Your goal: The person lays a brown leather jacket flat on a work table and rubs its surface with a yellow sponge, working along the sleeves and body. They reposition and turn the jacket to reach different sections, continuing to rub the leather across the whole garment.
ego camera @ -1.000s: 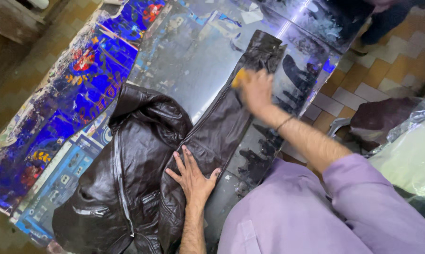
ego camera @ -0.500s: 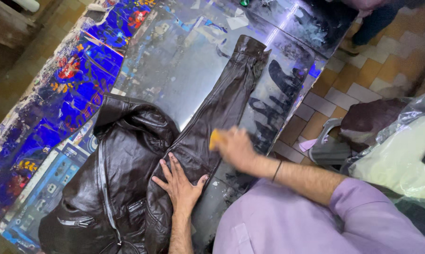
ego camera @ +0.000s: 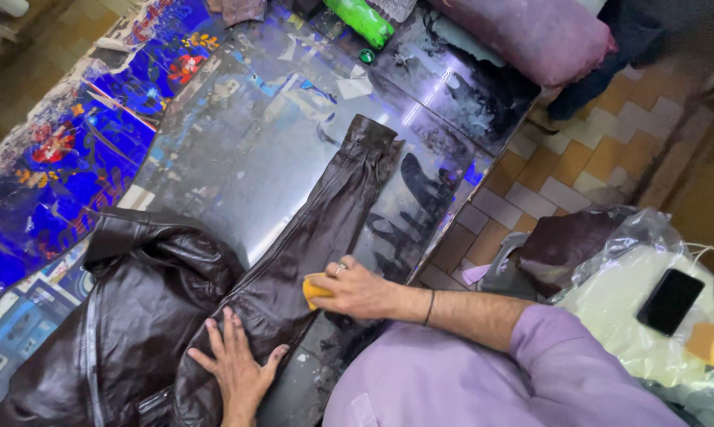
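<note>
While left hand [ego camera: 237, 370] flattens jacket [ego camera: 214, 300], right hand [ego camera: 355, 289] presses sponge [ego camera: 312, 289].

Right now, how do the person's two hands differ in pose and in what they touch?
The left hand lies flat with fingers spread, holding nothing; the right hand is curled around a yellow sponge. The left hand presses the jacket near the shoulder; the right hand is on the sleeve. Both hands rest on the same dark brown jacket.

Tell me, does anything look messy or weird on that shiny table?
Yes. The shiny tabletop is smeared with dark streaks beside the jacket sleeve, and its blue patterned covering is torn and peeling along the far edge. A green bottle lies tipped on its side.
</note>
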Demonstrator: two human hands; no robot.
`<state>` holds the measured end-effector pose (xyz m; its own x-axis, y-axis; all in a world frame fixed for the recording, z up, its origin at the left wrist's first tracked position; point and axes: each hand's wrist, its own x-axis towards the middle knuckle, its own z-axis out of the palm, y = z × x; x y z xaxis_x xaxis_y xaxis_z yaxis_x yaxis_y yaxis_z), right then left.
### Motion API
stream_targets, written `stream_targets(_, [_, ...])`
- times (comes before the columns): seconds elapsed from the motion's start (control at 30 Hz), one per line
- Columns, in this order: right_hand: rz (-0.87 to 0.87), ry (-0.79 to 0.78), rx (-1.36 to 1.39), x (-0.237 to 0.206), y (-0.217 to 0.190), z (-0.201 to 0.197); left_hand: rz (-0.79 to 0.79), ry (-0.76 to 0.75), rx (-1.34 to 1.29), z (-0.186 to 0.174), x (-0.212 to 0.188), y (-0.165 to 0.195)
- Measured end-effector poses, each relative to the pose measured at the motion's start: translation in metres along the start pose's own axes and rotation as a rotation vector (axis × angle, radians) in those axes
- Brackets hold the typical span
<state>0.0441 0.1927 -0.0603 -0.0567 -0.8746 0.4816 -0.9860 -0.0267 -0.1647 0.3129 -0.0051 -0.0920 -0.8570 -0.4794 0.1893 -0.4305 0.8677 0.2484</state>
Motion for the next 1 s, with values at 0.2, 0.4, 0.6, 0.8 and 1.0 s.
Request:
stream_targets(0.2, [0.603, 0.206, -0.384, -0.102, 0.192, -0.088, 0.014, 0.072, 0.009, 0.016, -0.009, -0.011])
stream_targets(0.4, [0.866, -0.124, -0.578, -0.143, 0.298, -0.136, -0.026, 0.068, 0.006, 0.013, -0.008, -0.005])
stream_targets(0.6, [0.738, 0.076, -0.505, -0.119, 0.325, -0.116, -0.079, 0.072, -0.006, 0.001, -0.003, 0.012])
stream_targets(0.8, [0.940, -0.090, -0.448, -0.115, 0.327, -0.124, -0.119, 0.102, 0.002, -0.005, 0.001, 0.023])
stream_targets(1.0, [0.815, -0.020, -0.431, -0.117, 0.320, -0.127, -0.124, 0.097, -0.003, -0.005, 0.000, 0.027])
